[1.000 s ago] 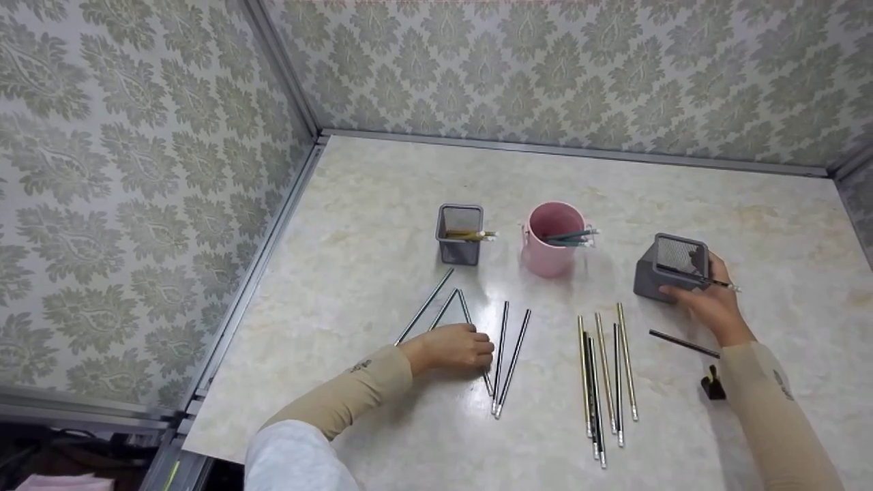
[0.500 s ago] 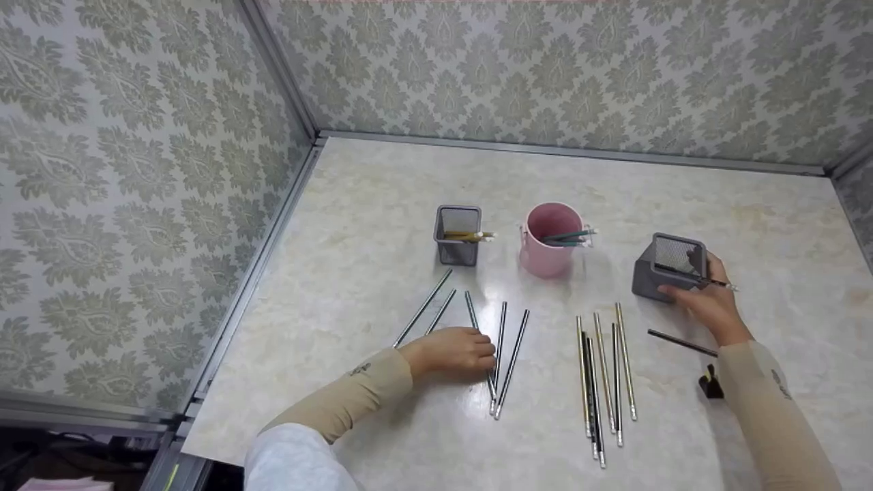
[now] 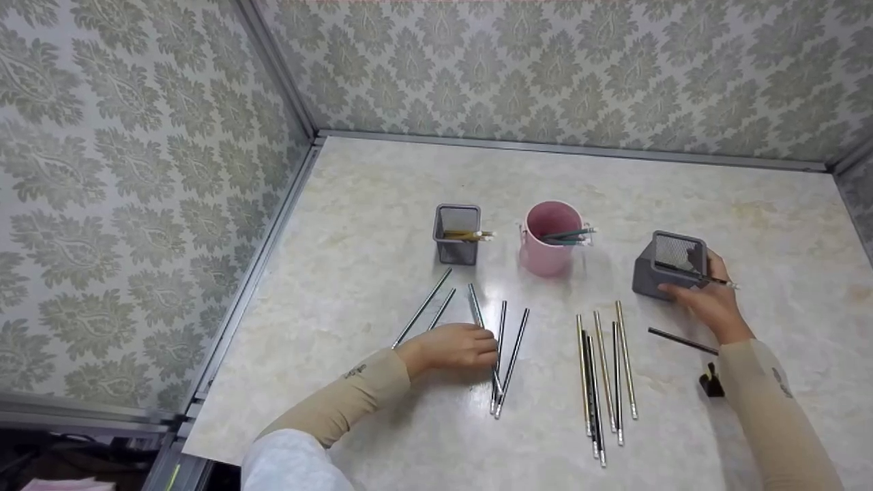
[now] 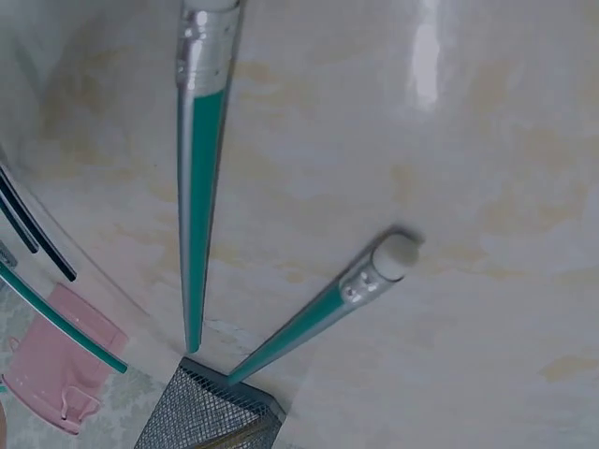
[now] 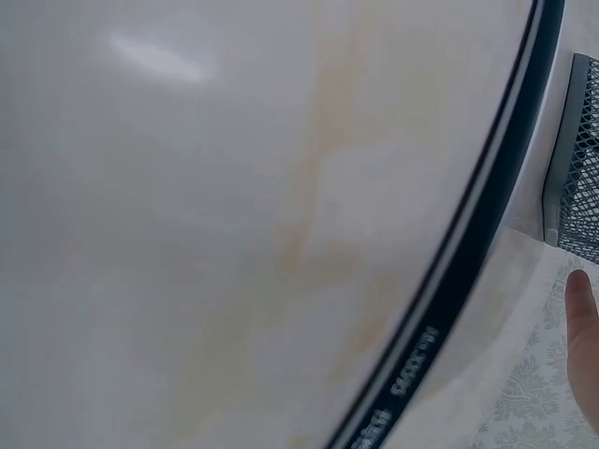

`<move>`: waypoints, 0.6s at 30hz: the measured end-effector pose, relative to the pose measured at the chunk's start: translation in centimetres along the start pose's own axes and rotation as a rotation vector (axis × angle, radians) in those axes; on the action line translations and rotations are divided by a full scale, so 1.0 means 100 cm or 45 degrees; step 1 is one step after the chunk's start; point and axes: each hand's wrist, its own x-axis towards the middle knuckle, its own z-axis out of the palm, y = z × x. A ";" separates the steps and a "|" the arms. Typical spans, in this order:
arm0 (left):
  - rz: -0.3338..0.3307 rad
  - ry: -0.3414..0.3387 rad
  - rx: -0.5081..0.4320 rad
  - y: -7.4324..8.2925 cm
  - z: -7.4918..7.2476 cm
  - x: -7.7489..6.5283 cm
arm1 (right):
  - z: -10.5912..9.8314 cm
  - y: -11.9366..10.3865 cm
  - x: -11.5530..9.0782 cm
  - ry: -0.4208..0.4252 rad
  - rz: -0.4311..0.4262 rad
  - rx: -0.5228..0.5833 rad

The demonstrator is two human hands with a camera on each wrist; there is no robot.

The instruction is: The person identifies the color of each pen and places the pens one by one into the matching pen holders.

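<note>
In the head view my left hand [image 3: 458,346], fingers curled, pinches a green pencil [image 3: 475,300] whose eraser end overlaps two black pencils [image 3: 520,341]. Left of that hand lie two more green pencils [image 3: 423,307]; the left wrist view shows their silver ferrules and white erasers up close. My right hand [image 3: 713,303] grips a grey mesh pen holder [image 3: 651,276] from its right side, thumb at the front. One black pencil [image 3: 719,281] leans in that holder with its eraser out. The right wrist view shows a finger [image 5: 585,346] beside the mesh [image 5: 576,178].
Another mesh holder [image 3: 458,254] with yellow pencils and a pink bucket [image 3: 545,256] with green pencils stand behind. Several gold and black pencils [image 3: 603,375] lie right of centre. A single black pencil [image 3: 682,341] and a small black sharpener-like item [image 3: 711,383] lie near the right forearm.
My left hand has taken the green pencil away from its neighbour and shifted it slightly right, toward the two black pencils. The right hand keeps its hold on the mesh holder.
</note>
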 end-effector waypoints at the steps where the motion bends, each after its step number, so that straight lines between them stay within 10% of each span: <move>1: 0.005 0.027 0.029 -0.001 -0.002 0.001 | 0.000 0.000 0.000 0.002 -0.002 0.003; 18: -0.057 0.348 0.119 -0.013 -0.020 0.018 | -0.002 -0.002 -0.002 -0.024 0.035 -0.015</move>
